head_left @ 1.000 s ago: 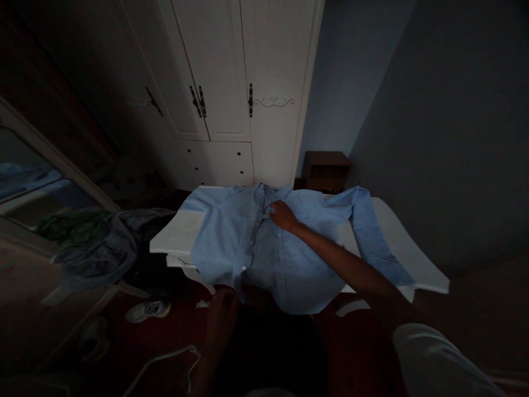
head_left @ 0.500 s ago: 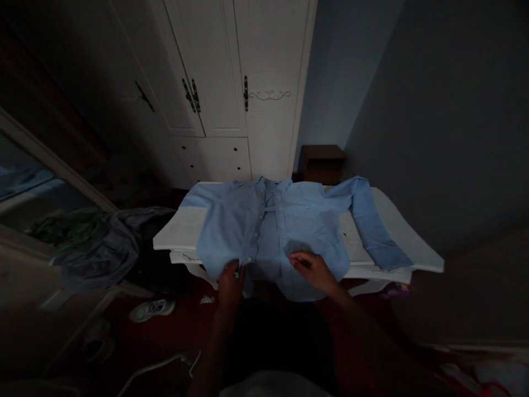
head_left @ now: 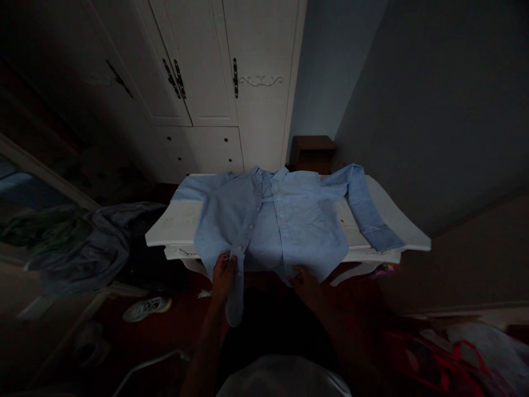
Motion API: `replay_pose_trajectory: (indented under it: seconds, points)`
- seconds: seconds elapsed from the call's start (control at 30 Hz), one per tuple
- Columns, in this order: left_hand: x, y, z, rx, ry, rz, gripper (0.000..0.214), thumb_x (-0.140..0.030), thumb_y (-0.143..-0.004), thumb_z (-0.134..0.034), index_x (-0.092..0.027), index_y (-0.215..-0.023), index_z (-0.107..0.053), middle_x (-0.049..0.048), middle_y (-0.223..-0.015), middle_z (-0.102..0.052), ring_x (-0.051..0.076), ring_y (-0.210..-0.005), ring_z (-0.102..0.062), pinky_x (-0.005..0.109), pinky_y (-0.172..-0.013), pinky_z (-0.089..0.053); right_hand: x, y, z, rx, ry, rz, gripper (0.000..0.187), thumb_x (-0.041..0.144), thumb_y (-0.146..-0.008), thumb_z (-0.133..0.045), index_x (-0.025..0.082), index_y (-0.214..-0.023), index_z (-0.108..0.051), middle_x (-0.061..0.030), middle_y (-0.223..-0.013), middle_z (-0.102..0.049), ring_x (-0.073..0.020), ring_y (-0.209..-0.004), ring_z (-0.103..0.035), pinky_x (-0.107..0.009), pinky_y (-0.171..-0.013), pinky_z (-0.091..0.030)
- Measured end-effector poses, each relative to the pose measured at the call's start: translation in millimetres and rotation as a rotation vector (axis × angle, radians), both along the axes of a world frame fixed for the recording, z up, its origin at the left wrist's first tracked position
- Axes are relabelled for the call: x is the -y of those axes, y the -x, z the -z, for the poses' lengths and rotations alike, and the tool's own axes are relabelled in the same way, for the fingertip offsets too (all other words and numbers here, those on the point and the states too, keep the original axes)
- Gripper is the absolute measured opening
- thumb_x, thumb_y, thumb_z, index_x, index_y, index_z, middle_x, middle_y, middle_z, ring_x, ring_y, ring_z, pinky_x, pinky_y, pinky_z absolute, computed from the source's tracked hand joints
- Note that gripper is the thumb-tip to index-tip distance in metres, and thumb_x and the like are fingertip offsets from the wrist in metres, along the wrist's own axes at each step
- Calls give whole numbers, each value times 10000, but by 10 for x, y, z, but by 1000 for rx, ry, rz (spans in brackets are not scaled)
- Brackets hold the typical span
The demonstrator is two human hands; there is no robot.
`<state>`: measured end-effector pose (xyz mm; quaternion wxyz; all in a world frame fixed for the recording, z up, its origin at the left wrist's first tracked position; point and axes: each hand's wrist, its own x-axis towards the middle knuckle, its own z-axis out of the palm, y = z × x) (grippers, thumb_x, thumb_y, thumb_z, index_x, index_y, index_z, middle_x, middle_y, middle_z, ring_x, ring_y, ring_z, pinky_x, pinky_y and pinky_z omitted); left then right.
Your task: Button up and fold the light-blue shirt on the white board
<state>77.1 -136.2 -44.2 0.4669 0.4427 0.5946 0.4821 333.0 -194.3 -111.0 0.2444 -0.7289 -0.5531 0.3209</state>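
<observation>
White table (head_left: pixel 171 225), left hand (head_left: pixel 223 277) pinching blue shirt (head_left: pixel 306 215), right hand (head_left: pixel 306 284) shadowed, its grip unclear

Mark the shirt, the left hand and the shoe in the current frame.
shirt (head_left: pixel 308 218), head view, on the front panel at picture right
left hand (head_left: pixel 223 273), head view, on the back of it
shoe (head_left: pixel 147 309), head view, middle of the upper

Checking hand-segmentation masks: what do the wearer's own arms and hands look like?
Left hand and right hand: bare, no gloves visible. Forearms bare where visible; no sleeves or cables showing. Too dark to tell about rings.
</observation>
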Motion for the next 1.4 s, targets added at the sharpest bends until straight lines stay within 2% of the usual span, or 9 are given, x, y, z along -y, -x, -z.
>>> replay_pose_trajectory:
  seconds: [0.27,0.37,0.5,0.67,0.87,1.13,1.27,1.33,1.4]
  points:
    - [148,-86,118,-143,-22,-67,473,-613,-864,-443,-177,-943,-611,41,-858,-622,198,-814,-589,315,-739,-487,-163,354,49,267,101,210,545,536,-900,-492,154,-1289,-486,-85,-883,-719,-291,-903,-695,-355,-754,-484]
    - [165,-64,75,-165,-55,-43,474,-557,-840,-549,-196,-1147,-557,80,-1083,-634,223,-988,-609,345,-853,-497,-230,393,132,261,92,306,510,545,-897,-501,154,-1224,-511,-90,-927,-719,-277,-918,-690,-324,-739,-469]
    - [220,-21,84,-285,-93,45,817,-437,-708,-746,-229,-1397,-359,122,-1359,-510,272,-1227,-523,399,-999,-447,-262,366,276,278,-5,360,410,516,-910,-475,169,-1115,-549,-85,-910,-713,-248,-853,-688,-297,-700,-444]
    - [305,79,202,-368,-127,110,861,-373,-758,-681,-200,-1483,-250,163,-1365,-498,279,-1205,-545,424,-971,-464,-177,273,318,97,-152,335,361,514,-906,-392,201,-860,-567,-43,-748,-661,-206,-683,-635,-279,-618,-417]
    - [399,234,215,-412,-112,109,638,-407,-811,-609,-193,-1390,-449,77,-984,-690,223,-867,-672,354,-762,-529,50,174,-97,-246,-289,219,447,625,-769,-574,223,-626,-441,28,-611,-516,-150,-601,-500,-261,-569,-407]
    - [436,169,-203,-262,-301,201,328,-425,-883,-523,-198,-995,-732,70,-964,-726,201,-881,-664,302,-791,-515,255,245,-776,-700,-335,123,264,419,-784,-711,211,-841,-559,44,-647,-584,-122,-606,-569,-237,-593,-471]
    - [386,61,-373,-150,-272,220,272,-392,-846,-595,-210,-987,-740,39,-883,-697,159,-784,-632,246,-692,-495,238,346,-930,-583,-487,23,597,327,-847,-666,258,-1381,-409,53,-702,-616,-120,-651,-607,-250,-682,-521]
    - [351,24,-415,-101,-241,233,279,-373,-810,-647,-212,-1024,-726,35,-913,-694,160,-803,-631,243,-701,-495,201,364,-1006,-420,-502,-163,653,297,-891,-609,257,-1479,-328,16,-810,-671,-129,-742,-638,-278,-785,-532]
    - [317,7,-429,-80,-226,241,288,-350,-783,-676,-214,-1034,-718,35,-951,-698,169,-849,-641,255,-745,-502,136,360,-1078,-276,-440,-395,550,277,-922,-555,255,-1453,-415,-39,-993,-720,-159,-881,-669,-314,-874,-526]
